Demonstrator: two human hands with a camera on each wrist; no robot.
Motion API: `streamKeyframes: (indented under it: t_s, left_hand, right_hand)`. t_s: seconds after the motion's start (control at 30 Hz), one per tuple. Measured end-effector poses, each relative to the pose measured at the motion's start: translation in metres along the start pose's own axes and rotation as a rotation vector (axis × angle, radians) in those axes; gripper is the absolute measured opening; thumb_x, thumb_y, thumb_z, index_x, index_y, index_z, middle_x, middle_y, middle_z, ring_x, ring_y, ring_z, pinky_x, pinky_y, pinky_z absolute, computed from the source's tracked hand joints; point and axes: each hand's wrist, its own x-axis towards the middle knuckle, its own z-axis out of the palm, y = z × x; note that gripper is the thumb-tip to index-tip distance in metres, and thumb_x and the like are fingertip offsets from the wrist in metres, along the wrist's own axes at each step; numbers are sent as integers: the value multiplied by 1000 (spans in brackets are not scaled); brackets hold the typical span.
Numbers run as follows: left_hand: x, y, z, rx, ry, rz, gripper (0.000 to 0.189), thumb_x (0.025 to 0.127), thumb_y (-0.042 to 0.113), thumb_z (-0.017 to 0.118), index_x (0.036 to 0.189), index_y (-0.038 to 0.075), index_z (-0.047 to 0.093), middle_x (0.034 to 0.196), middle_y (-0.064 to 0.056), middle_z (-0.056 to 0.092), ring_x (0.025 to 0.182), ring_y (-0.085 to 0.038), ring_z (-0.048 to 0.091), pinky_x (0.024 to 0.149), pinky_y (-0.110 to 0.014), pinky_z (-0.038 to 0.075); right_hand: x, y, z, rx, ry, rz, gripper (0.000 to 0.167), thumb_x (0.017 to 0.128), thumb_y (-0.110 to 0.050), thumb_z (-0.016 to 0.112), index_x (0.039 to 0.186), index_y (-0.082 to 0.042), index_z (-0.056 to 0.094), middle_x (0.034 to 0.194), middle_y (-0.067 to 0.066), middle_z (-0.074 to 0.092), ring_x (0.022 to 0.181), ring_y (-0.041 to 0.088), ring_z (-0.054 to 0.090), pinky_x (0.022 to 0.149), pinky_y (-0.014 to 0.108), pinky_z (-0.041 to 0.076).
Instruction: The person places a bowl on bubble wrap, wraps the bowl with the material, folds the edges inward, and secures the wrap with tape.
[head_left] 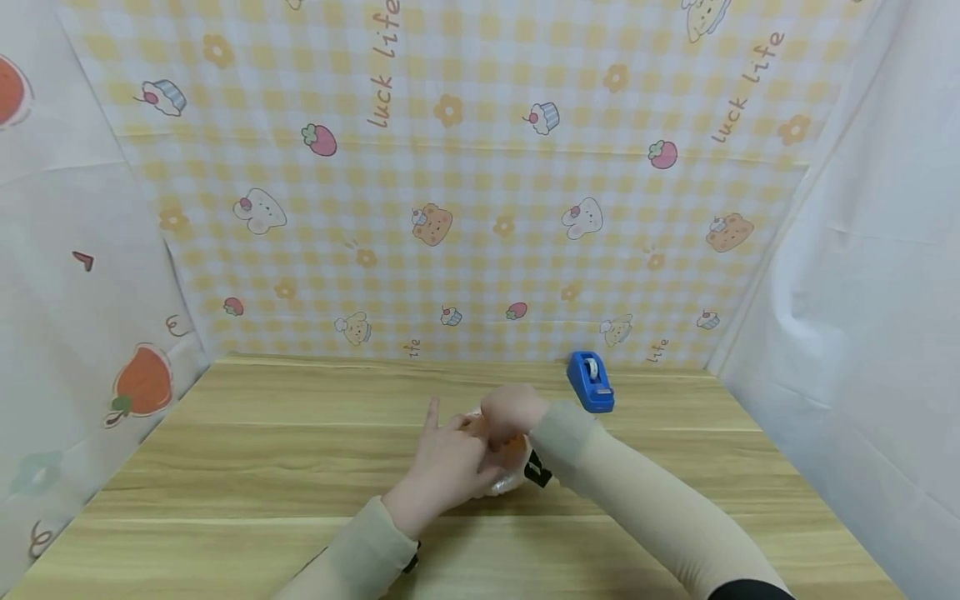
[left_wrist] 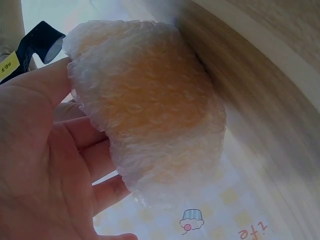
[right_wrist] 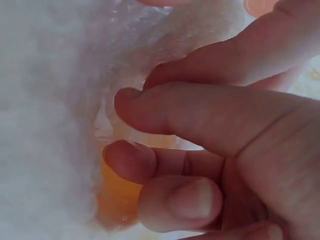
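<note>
An orange object in bubble wrap (left_wrist: pixel 155 90) is close over the middle of the table in the head view; the layers blur what kind of thing it is. My left hand (head_left: pixel 448 468) holds the bundle from its left side, fingers spread behind it and thumb along its edge. From above and the right, my right hand (head_left: pixel 513 412) reaches over it with curled fingers. In the right wrist view, the thumb (right_wrist: pixel 175 112) and forefinger (right_wrist: pixel 132 160) pinch at the edge of the wrap (right_wrist: pixel 105 120), orange showing just below.
A blue tape dispenser (head_left: pixel 590 382) with a roll in it stands on the wooden table (head_left: pixel 300 442), behind and right of the hands. A patterned cloth (head_left: pixel 480 183) hangs along the table's back edge, with white cloth (head_left: pixel 862 250) at the right side.
</note>
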Motion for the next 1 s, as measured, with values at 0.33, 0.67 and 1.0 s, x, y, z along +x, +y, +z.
streamKeyframes:
  t_s: [0.33,0.67,1.0]
  left_hand:
    - [0,-1,3,84,-68,16,52,93,55,50,126,17,65,132,1,60,123,-24,50,108,-69,11]
    - [0,-3,-1,14,-157,-21,42,97,46,43,111,20,73,140,1,52,132,-27,40,108,-70,9]
    - [2,-4,0,-53,-209,-23,39,97,42,42,80,28,74,137,3,53,135,-28,35,108,-70,3]
  right_hand:
    - [1,1,3,-14,-2,-2,23,81,-18,68,62,-17,54,61,-3,51,52,11,41,50,25,34]
    - [1,1,3,-68,29,-37,18,83,-17,67,68,-18,59,64,-4,53,54,11,44,51,25,37]
    - [1,0,10,-114,118,-56,25,85,-25,67,64,-17,57,62,-4,52,54,11,43,53,27,43]
